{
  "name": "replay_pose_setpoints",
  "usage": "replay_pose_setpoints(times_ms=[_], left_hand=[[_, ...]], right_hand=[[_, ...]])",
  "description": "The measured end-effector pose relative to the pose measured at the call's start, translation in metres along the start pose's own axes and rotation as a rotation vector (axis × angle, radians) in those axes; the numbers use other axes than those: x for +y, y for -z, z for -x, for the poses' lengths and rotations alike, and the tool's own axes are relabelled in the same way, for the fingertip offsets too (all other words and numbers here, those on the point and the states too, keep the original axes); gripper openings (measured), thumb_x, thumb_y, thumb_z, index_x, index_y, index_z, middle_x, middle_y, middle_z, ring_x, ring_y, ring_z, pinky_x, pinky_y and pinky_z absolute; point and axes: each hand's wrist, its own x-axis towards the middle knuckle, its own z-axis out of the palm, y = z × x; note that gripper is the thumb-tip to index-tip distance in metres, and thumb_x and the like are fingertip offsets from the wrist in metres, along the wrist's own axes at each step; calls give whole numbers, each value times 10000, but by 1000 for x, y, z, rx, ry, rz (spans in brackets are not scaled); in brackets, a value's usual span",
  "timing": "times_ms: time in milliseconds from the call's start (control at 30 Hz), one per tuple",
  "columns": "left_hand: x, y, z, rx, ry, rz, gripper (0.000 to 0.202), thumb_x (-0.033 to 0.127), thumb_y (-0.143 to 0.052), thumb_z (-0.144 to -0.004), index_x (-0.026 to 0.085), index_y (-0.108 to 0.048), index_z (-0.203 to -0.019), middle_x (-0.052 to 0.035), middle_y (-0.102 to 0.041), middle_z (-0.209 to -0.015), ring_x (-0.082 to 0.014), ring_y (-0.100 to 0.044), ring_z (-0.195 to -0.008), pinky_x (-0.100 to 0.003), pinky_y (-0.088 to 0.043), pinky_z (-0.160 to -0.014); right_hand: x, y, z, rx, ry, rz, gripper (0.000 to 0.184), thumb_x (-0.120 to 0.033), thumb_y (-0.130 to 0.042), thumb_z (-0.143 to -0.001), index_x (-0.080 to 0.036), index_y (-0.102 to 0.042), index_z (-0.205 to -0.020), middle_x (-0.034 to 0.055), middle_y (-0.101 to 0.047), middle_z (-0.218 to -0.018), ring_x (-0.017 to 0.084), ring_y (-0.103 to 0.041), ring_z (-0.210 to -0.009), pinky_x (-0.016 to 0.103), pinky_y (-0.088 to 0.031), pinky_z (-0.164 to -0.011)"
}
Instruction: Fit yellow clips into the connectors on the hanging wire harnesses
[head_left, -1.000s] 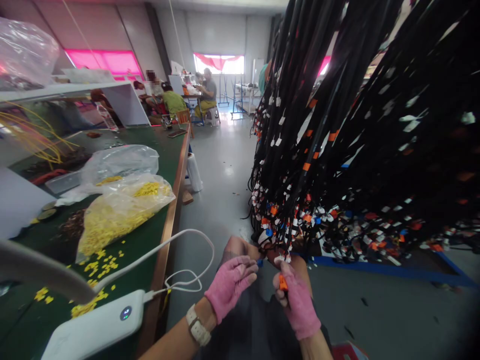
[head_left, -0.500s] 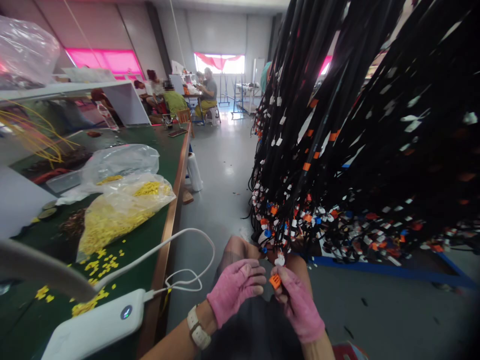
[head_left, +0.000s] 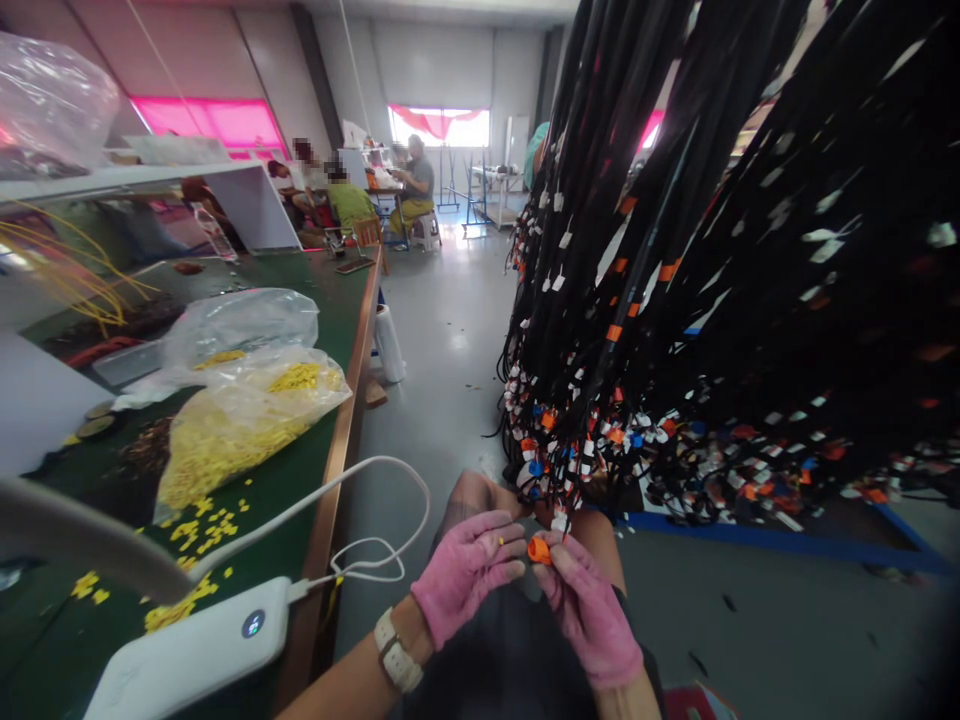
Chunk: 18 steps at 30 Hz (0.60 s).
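Observation:
Both my hands wear pink fingerless gloves and meet low in the middle, over my lap. My right hand (head_left: 587, 610) pinches an orange connector (head_left: 538, 549) at the end of a black wire that hangs from the big bundle of black wire harnesses (head_left: 675, 300). My left hand (head_left: 466, 570) is closed beside it, with a tiny yellow piece (head_left: 500, 541) held at its fingertips, almost touching the connector. A white connector (head_left: 559, 521) dangles just above my right fingers.
A green bench (head_left: 330, 300) runs along the left with clear bags of yellow pieces (head_left: 232, 425), loose yellow pieces (head_left: 202, 525), a white power bank (head_left: 187, 655) and its cable (head_left: 360, 520). Other people sit at a far table (head_left: 390, 190). Grey floor (head_left: 442, 350) lies between bench and harnesses.
My right hand has turned the orange connector up and moved it left to my left fingertips. My left hand has closed in, and a tiny yellow piece shows at its fingers.

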Motion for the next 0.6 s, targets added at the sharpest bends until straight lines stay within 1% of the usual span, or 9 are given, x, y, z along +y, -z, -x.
replay_pose_setpoints(times_ms=[100,167,233,333,467,533,600], left_hand=[[-3,2,-2,17,-37,-34,424,189,-705,-722,97,-532,-1098,-198,-564,-1175,-208,-622,-946,-234,-511,-698],[-6,7,-5,26,-69,-58,424,225,-704,-727,98,-539,-1097,-198,-573,-1157,-206,-623,-925,-247,-505,-695],[-9,11,-7,47,-98,-76,431,242,-713,-717,96,-549,-1087,-194,-588,-1129,-212,-624,-914,-259,-501,-694],[-12,15,-9,72,-136,-79,425,247,-739,-686,94,-570,-1046,-175,-627,-1044,-201,-631,-868,-241,-491,-653],[-10,12,-8,94,-101,-49,396,218,-776,-638,97,-594,-969,-136,-659,-947,-154,-641,-755,-223,-495,-629],[-8,9,-6,107,-70,-42,394,205,-799,-602,96,-601,-924,-123,-667,-910,-149,-643,-721,-225,-503,-623],[-7,7,-5,93,-61,-38,384,203,-818,-566,94,-600,-863,-111,-669,-863,-151,-642,-687,-225,-504,-596]], right_hand=[[3,-1,1,6,36,41,205,-243,-705,-724,-199,-681,-922,44,-657,-924,134,-609,-855,197,-517,-753],[5,-1,1,18,38,39,206,-246,-716,-711,-198,-686,-909,48,-656,-920,146,-610,-858,218,-521,-756],[8,0,0,26,31,23,211,-242,-716,-712,-198,-684,-915,45,-657,-920,143,-611,-859,222,-522,-757],[11,0,0,20,30,3,217,-229,-707,-722,-200,-680,-936,46,-661,-933,138,-614,-867,218,-522,-759],[10,-3,0,-14,22,-3,194,-251,-698,-729,-201,-685,-916,59,-667,-944,156,-619,-891,233,-520,-777],[8,-5,0,-18,11,-5,196,-256,-699,-728,-199,-683,-915,55,-670,-935,151,-626,-872,225,-521,-767],[7,-5,0,-18,6,-16,200,-245,-697,-733,-196,-678,-926,49,-673,-932,138,-632,-852,205,-519,-755]])
